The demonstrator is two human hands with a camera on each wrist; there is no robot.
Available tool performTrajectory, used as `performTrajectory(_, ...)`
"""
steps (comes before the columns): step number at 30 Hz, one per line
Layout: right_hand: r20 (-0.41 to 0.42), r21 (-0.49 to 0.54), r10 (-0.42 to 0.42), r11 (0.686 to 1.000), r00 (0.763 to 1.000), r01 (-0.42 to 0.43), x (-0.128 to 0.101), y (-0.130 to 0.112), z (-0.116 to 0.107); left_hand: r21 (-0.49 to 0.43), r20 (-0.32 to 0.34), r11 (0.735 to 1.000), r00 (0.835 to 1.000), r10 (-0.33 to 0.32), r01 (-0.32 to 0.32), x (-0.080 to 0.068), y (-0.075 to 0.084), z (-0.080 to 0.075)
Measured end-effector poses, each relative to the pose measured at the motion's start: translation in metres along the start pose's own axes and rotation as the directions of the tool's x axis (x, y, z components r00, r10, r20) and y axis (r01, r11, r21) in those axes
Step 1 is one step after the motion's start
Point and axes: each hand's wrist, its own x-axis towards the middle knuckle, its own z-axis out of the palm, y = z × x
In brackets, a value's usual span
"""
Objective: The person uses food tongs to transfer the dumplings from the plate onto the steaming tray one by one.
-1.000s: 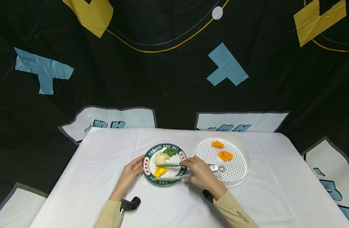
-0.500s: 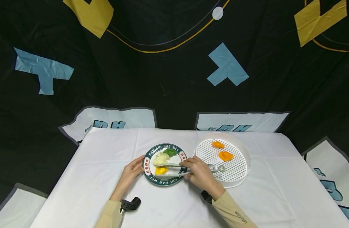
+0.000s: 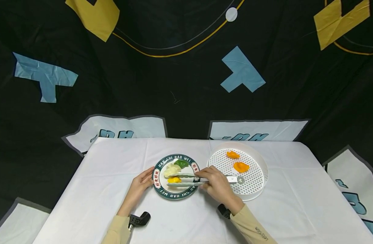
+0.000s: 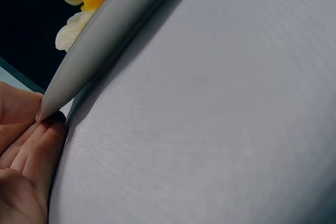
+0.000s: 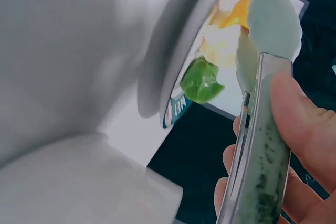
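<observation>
My left hand (image 3: 138, 186) pinches the left rim of a round plate (image 3: 174, 196) with a green lettered border. In my right hand (image 3: 218, 186) is a pair of tongs (image 5: 268, 145) with pale green tips, gripped by its arms. The tong tips reach over the plate from the right, one on each side of a yellow dumpling (image 3: 174, 180); whether they squeeze it is hard to tell. Beyond it on the plate lie a cream dumpling (image 3: 172, 170) and a green dumpling (image 3: 181, 163). The left wrist view shows the plate's edge (image 4: 105, 45) between thumb and fingers.
Right of the plate stands a round white steamer tray (image 3: 215, 162) with a perforated base and raised wall. Two orange dumplings (image 3: 241, 167) lie in it, and the tongs' hinge end is over it. White cloth (image 3: 296, 203) covers the table.
The tong arms have come closer together around the yellow dumpling, which has shifted slightly right and away from me. My right hand has moved a little right; the left hand stays on the plate.
</observation>
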Motion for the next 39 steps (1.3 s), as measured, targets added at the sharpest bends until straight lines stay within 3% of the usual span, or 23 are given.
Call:
performTrajectory(18,-0.094,0.007,0.066,0.998,0.993,-0.066,-0.007,0.015,-0.042,-0.009,-0.015,1.0,1.0,-0.009,0.009,0.0,-0.003,0.0)
performTrajectory(39,-0.189,-0.054,0.139,0.987,0.972,-0.151,-0.033,0.055,-0.082,-0.013,-0.011,1.0,1.0,-0.001,0.001,0.001,-0.003,0.0)
